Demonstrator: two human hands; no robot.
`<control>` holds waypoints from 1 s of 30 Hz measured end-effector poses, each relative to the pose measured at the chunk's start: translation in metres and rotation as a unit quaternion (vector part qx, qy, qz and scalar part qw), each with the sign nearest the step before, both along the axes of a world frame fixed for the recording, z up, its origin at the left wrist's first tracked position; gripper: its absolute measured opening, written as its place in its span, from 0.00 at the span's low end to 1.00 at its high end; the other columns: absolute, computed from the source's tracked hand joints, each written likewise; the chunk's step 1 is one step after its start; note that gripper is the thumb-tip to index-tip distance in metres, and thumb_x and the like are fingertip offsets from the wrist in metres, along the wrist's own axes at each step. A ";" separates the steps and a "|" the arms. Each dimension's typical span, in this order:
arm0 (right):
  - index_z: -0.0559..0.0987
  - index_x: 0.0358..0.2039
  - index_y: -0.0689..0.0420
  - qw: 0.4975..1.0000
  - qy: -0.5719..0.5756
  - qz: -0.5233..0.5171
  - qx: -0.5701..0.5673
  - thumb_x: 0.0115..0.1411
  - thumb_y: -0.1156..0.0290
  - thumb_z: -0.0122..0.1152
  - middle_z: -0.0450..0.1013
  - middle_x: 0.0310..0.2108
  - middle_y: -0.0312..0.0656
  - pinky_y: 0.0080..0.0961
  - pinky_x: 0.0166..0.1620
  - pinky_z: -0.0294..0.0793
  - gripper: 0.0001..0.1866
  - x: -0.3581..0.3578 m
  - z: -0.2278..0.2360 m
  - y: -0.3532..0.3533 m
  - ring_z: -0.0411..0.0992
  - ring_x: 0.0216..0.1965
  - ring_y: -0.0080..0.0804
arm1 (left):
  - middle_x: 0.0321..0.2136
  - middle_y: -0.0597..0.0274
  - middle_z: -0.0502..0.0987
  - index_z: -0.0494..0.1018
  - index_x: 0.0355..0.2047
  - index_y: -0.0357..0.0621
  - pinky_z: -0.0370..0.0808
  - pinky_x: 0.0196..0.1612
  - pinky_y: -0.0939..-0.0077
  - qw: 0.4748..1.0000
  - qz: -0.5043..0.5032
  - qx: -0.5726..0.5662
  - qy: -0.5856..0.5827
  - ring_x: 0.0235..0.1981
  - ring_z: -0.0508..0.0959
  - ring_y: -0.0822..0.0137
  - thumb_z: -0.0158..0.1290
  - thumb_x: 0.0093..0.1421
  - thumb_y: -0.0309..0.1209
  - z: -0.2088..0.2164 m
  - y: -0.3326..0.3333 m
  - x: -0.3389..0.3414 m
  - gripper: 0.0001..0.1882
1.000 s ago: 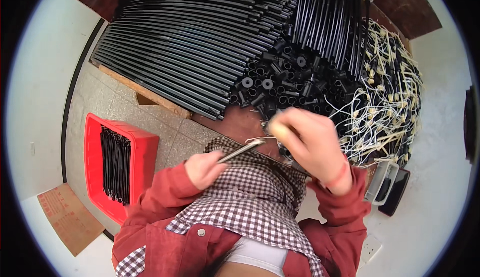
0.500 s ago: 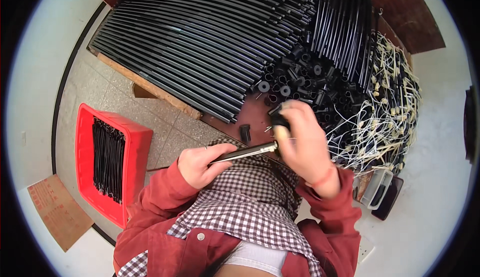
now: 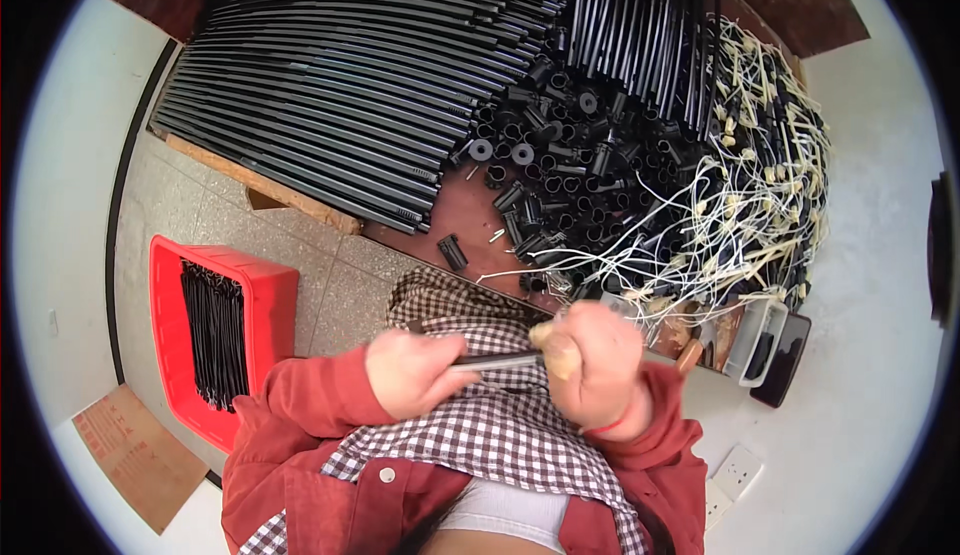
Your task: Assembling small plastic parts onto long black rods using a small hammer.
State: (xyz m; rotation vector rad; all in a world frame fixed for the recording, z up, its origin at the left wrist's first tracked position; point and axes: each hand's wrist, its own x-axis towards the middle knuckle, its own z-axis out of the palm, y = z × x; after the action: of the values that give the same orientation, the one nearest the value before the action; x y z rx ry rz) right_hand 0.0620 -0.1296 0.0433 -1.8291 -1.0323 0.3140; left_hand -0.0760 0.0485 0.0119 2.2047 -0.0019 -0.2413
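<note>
A slim black tube (image 3: 500,362) is held level in front of my checked apron (image 3: 480,405). My left hand (image 3: 415,373) is closed round its left part. At the other end my right hand (image 3: 595,363), tan covers on its fingertips, wraps over the tube and hides the tip. Whether a separate fitting sits inside that fist cannot be seen. Beyond my hands, a loose black fitting (image 3: 452,252) lies near the table's front edge, left of a heap of black cylindrical fittings (image 3: 570,155). Small metal pins (image 3: 497,236) are scattered beside the heap.
Rows of long black tubes (image 3: 300,95) cover the far left of the reddish-brown table (image 3: 400,242). Tangled white wires with connectors (image 3: 740,185) pile up at right, near a clear plastic box (image 3: 757,345) and dark phone (image 3: 782,360). A red bin (image 3: 270,305) holding black rods stands at lower left.
Both hands have come down closer to my body with the tube. My right hand, earlier at the table edge with a black fitting, now closes over the tube's right end. The view has shifted.
</note>
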 end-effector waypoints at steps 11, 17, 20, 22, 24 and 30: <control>0.73 0.24 0.56 0.864 -0.468 0.049 -0.178 0.46 0.73 0.54 0.67 0.24 0.37 0.25 0.31 0.67 0.03 0.036 -0.063 0.068 0.64 0.26 0.34 | 0.21 0.53 0.77 0.69 0.33 0.43 0.70 0.25 0.63 0.982 -0.031 -0.100 0.159 0.22 0.75 0.50 0.47 0.61 0.38 -0.045 0.039 -0.025 0.11; 0.70 0.21 0.54 0.892 -0.417 0.012 -0.171 0.40 0.74 0.56 0.67 0.21 0.39 0.27 0.25 0.67 0.06 0.040 -0.070 0.062 0.66 0.23 0.36 | 0.20 0.55 0.75 0.70 0.32 0.45 0.71 0.24 0.65 0.999 0.011 -0.027 0.039 0.21 0.75 0.53 0.49 0.59 0.37 -0.041 0.028 -0.018 0.09; 0.69 0.23 0.56 0.961 -0.216 -0.059 -0.163 0.43 0.79 0.54 0.70 0.23 0.39 0.24 0.25 0.67 0.06 0.053 -0.026 0.020 0.67 0.21 0.33 | 0.18 0.57 0.74 0.69 0.30 0.47 0.70 0.22 0.68 0.994 0.019 0.062 -0.091 0.19 0.74 0.56 0.51 0.58 0.36 -0.024 0.008 0.007 0.08; 0.69 0.28 0.57 0.977 0.106 -0.165 -0.078 0.50 0.81 0.50 0.71 0.25 0.39 0.20 0.26 0.69 0.06 0.059 -0.007 -0.034 0.68 0.21 0.28 | 0.18 0.58 0.73 0.69 0.30 0.48 0.70 0.21 0.69 0.987 0.002 0.080 -0.141 0.18 0.74 0.57 0.52 0.57 0.36 -0.020 -0.005 0.023 0.07; 0.69 0.30 0.58 0.927 0.279 -0.250 -0.005 0.52 0.82 0.49 0.71 0.26 0.39 0.18 0.26 0.70 0.06 0.045 -0.002 -0.073 0.68 0.22 0.27 | 0.17 0.59 0.71 0.69 0.30 0.48 0.69 0.20 0.69 0.979 -0.008 0.151 -0.138 0.16 0.73 0.57 0.52 0.56 0.35 -0.019 -0.022 0.041 0.07; 0.68 0.33 0.59 0.927 0.247 -0.266 0.099 0.55 0.83 0.50 0.69 0.38 0.44 0.20 0.37 0.74 0.06 0.016 -0.054 -0.102 0.70 0.35 0.30 | 0.15 0.62 0.69 0.68 0.29 0.48 0.66 0.17 0.70 0.964 -0.032 0.234 -0.127 0.13 0.70 0.59 0.53 0.55 0.35 -0.010 -0.052 0.080 0.07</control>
State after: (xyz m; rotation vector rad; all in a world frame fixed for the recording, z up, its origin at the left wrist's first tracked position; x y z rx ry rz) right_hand 0.0780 -0.2314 -0.0107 -1.6482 -0.1941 0.3034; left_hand 0.0045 -0.0040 0.0014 2.6958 -0.1746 0.0118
